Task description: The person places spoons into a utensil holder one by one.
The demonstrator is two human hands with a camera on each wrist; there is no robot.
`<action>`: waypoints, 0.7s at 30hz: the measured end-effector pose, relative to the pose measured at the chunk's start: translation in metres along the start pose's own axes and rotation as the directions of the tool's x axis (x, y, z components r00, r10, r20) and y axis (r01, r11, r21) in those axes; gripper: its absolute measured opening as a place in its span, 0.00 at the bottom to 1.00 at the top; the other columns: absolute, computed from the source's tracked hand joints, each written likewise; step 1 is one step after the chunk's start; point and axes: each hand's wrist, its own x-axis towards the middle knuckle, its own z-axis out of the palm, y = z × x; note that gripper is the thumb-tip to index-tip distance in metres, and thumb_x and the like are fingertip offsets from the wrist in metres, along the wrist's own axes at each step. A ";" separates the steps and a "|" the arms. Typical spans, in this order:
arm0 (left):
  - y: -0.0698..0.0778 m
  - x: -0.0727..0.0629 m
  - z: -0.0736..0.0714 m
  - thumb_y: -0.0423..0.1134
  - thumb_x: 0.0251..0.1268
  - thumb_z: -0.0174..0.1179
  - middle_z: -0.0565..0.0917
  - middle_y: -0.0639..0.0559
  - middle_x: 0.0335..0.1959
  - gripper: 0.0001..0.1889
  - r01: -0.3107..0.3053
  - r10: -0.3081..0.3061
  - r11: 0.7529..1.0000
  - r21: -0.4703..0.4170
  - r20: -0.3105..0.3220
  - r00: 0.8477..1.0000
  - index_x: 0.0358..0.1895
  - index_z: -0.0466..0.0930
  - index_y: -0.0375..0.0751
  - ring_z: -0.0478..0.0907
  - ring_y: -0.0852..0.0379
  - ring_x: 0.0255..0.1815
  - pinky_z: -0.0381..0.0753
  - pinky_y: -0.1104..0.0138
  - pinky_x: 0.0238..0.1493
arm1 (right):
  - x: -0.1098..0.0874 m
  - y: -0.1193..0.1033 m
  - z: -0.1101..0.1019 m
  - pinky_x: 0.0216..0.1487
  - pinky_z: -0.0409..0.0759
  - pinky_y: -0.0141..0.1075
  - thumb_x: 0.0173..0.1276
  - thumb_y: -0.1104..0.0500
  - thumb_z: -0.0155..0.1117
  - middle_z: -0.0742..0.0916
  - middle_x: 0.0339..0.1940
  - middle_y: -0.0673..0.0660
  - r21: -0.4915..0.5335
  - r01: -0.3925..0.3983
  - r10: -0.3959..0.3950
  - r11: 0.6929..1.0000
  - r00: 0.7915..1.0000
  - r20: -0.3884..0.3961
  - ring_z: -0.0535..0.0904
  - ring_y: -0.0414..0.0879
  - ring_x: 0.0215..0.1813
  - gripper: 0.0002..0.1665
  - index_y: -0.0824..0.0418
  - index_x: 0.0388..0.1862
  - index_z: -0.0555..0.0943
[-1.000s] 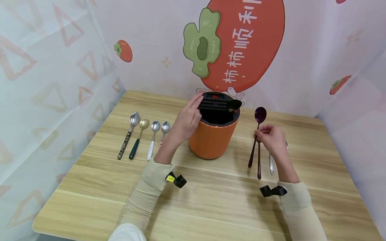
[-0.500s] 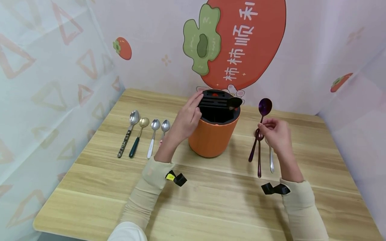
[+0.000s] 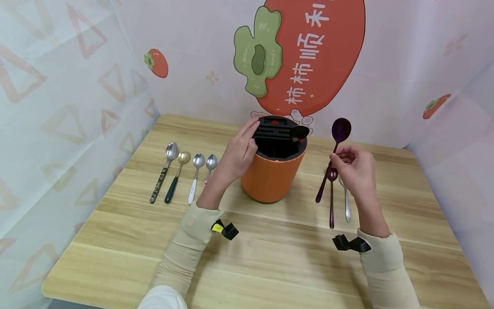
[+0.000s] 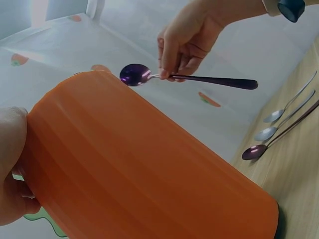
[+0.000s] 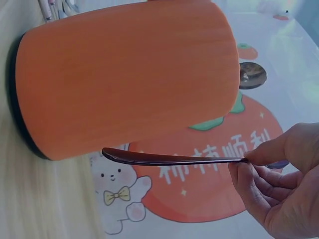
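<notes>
My right hand (image 3: 356,171) pinches a long purple spoon (image 3: 341,130) by its handle between thumb and fingertips. Bowl end up, the spoon is raised off the table to the right of an orange utensil holder (image 3: 270,184); the left wrist view shows its handle (image 4: 214,81) sloping slightly down. My left hand (image 3: 236,159) rests against the holder's left side, its fingers extended along the rim. A dark spoon (image 3: 300,132) stands in the holder, bowl above the black slotted top. Below my right hand, a smaller purple spoon (image 3: 332,204) lies on the table.
Two silver spoons (image 4: 273,116) lie beside the smaller purple one, partly hidden by my right hand in the head view. Left of the holder are several spoons in a row, including a green-handled spoon (image 3: 171,189). Printed cloth (image 3: 193,51) hangs around the wooden table (image 3: 262,266).
My right hand has lifted the long purple spoon up from beside the smaller one, whose bowl now shows. The left hand and the holder have stayed in place.
</notes>
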 end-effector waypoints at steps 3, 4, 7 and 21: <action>0.000 0.000 0.000 0.43 0.70 0.32 0.60 0.44 0.79 0.33 0.001 -0.001 1.000 0.003 -0.002 1.000 0.75 0.61 0.32 0.59 0.49 0.79 0.61 0.57 0.78 | -0.001 -0.005 0.000 0.32 0.77 0.16 0.64 0.63 0.67 0.80 0.22 0.31 0.012 0.014 -0.014 1.000 1.000 -0.019 0.78 0.25 0.27 0.11 0.71 0.39 0.80; 0.000 0.000 0.000 0.42 0.70 0.32 0.61 0.43 0.79 0.33 0.000 0.001 1.000 0.003 -0.003 1.000 0.75 0.61 0.31 0.60 0.49 0.79 0.61 0.56 0.78 | -0.002 -0.008 -0.001 0.33 0.77 0.16 0.64 0.63 0.67 0.80 0.22 0.31 0.017 0.014 -0.013 1.000 1.000 -0.022 0.78 0.25 0.27 0.10 0.71 0.38 0.80; 0.000 0.000 0.000 0.42 0.70 0.32 0.61 0.43 0.78 0.32 -0.003 0.003 1.000 0.002 -0.003 1.000 0.74 0.61 0.31 0.60 0.49 0.79 0.61 0.57 0.78 | -0.004 -0.014 -0.002 0.34 0.78 0.16 0.64 0.64 0.67 0.81 0.22 0.31 0.044 0.012 -0.010 0.999 0.999 -0.037 0.79 0.25 0.27 0.08 0.69 0.37 0.79; 0.000 0.000 0.000 0.42 0.70 0.32 0.61 0.44 0.79 0.32 -0.007 0.007 1.000 0.009 -0.005 1.000 0.74 0.61 0.31 0.60 0.49 0.79 0.61 0.57 0.78 | -0.003 -0.039 -0.009 0.35 0.79 0.17 0.62 0.68 0.68 0.83 0.22 0.33 0.123 0.101 -0.082 0.987 0.985 -0.149 0.81 0.27 0.27 0.05 0.66 0.34 0.80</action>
